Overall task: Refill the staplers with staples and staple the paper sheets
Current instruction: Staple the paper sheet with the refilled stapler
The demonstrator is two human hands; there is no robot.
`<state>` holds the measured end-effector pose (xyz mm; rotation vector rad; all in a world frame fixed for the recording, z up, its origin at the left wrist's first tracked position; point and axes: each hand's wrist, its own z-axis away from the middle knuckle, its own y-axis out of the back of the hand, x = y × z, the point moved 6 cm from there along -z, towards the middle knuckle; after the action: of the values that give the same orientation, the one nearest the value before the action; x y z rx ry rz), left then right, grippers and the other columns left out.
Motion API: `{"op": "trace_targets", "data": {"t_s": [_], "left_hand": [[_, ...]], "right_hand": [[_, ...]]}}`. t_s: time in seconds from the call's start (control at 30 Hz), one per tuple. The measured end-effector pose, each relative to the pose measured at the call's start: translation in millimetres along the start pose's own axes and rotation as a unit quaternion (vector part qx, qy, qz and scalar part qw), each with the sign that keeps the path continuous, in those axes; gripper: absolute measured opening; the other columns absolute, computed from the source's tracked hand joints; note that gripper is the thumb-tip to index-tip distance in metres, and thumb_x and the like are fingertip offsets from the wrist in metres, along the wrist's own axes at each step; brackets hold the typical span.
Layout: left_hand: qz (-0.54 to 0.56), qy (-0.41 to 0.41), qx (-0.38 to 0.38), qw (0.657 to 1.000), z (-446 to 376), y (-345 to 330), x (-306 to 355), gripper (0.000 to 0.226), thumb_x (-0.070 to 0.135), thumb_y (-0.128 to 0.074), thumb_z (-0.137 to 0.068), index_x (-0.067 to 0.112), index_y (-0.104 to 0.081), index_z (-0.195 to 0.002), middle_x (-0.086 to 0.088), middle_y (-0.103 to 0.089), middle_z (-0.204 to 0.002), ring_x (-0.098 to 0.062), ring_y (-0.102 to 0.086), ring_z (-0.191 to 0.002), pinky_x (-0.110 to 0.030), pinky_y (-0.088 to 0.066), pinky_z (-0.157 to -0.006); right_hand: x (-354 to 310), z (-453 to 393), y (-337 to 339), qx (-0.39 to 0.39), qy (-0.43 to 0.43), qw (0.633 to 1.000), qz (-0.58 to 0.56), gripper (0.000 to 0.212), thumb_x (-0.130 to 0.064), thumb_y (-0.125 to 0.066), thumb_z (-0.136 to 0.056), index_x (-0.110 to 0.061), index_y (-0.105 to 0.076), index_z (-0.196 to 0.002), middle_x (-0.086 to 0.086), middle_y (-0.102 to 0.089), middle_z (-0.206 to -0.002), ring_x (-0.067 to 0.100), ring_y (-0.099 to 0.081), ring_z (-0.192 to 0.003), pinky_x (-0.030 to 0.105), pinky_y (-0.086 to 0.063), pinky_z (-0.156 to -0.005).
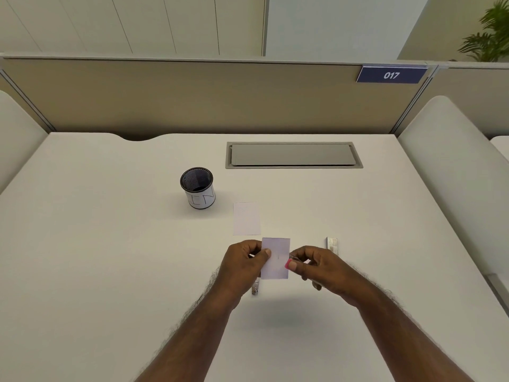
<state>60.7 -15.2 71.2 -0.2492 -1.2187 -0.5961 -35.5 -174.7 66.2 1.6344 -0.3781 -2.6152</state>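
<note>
The left hand [242, 264] and right hand [316, 267] pinch a small paper [275, 257]; the right also grips a pink stapler [289, 262].

stapler [255, 288] mostly hidden, pink object [289, 263] unclear

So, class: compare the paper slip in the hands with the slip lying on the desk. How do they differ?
The held slip is pinched between the left hand and right hand; the desk slip is untouched. The held slip is lifted and partly covered by thumbs; the desk slip lies flat, fully visible, farther away. Both are small, white and rectangular.
</note>
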Motion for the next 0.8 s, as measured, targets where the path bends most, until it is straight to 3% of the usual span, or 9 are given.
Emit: {"op": "trace_targets", "data": {"t_s": [0.17, 0.27, 0.37, 0.47, 0.7, 0.8], "left_hand": [[0.055, 0.021, 0.038, 0.998, -2, 10, -6, 0.010, 0.008, -0.061, -0.091, 0.008, -0.072, -0.089, -0.019, -0.072, -0.093, -0.020, -0.069, -0.071, -0.039, -0.062, -0.071], [0.085, 0.031, 0.040, 0.995, -2, 11, -8, 0.007, 0.007, -0.062, -0.090, 0.007, -0.069, -0.093, -0.015, -0.071, -0.086, -0.014, -0.068, -0.065, -0.030, -0.059, -0.065], [0.114, 0.038, 0.033, 0.992, -1, 10, -7, 0.007, 0.006, -0.063, -0.089, 0.008, -0.068, -0.094, -0.008, -0.075, -0.080, -0.017, -0.073, -0.070, -0.029, -0.059, -0.065], [0.136, 0.042, 0.027, 0.989, 0, 10, -5, 0.007, 0.006, -0.064, -0.089, 0.007, -0.067, -0.095, -0.009, -0.077, -0.084, -0.023, -0.074, -0.075, -0.028, -0.058, -0.062], [0.226, 0.068, 0.007, 0.972, 6, 6, 3, 0.014, 0.007, -0.071, -0.085, 0.006, -0.066, -0.098, -0.012, -0.077, -0.090, -0.027, -0.075, -0.082, -0.027, -0.057, -0.061], [0.256, 0.073, 0.001, 0.964, 11, 5, 11, 0.018, 0.008, -0.072, -0.084, 0.003, -0.065, -0.100, -0.012, -0.076, -0.090, -0.028, -0.075, -0.084, -0.028, -0.058, -0.063]], "right_hand": [[47, -12, 9, 0.148, -0.056, 0.987, 0.013, 0.028, -0.048, -0.078, -0.074, -0.022, -0.070, -0.084, -0.002, -0.066, -0.078, 0.010, -0.064, -0.063, 0.034, -0.059, -0.058], [65, -18, 2, 0.199, -0.079, 0.965, 0.149, 0.028, -0.052, -0.076, -0.071, -0.029, -0.062, -0.079, -0.009, -0.065, -0.079, 0.009, -0.061, -0.067, 0.032, -0.051, -0.063], [71, -23, -8, 0.217, -0.085, 0.936, 0.264, 0.028, -0.055, -0.068, -0.074, -0.033, -0.056, -0.086, -0.011, -0.062, -0.091, 0.010, -0.061, -0.081, 0.026, -0.041, -0.064], [73, -27, -18, 0.225, -0.080, 0.907, 0.346, 0.034, -0.053, -0.064, -0.080, -0.026, -0.055, -0.098, -0.006, -0.060, -0.098, 0.016, -0.063, -0.089, 0.026, -0.040, -0.065], [86, -29, -25, 0.218, -0.123, 0.893, 0.375, 0.041, -0.057, -0.059, -0.081, -0.022, -0.050, -0.099, -0.003, -0.060, -0.102, 0.017, -0.063, -0.093, 0.028, -0.047, -0.071], [78, -22, -18, 0.225, -0.136, 0.879, 0.398, 0.050, -0.065, -0.058, -0.079, -0.025, -0.051, -0.108, -0.005, -0.059, -0.108, 0.018, -0.060, -0.102, 0.030, -0.047, -0.076]]}}
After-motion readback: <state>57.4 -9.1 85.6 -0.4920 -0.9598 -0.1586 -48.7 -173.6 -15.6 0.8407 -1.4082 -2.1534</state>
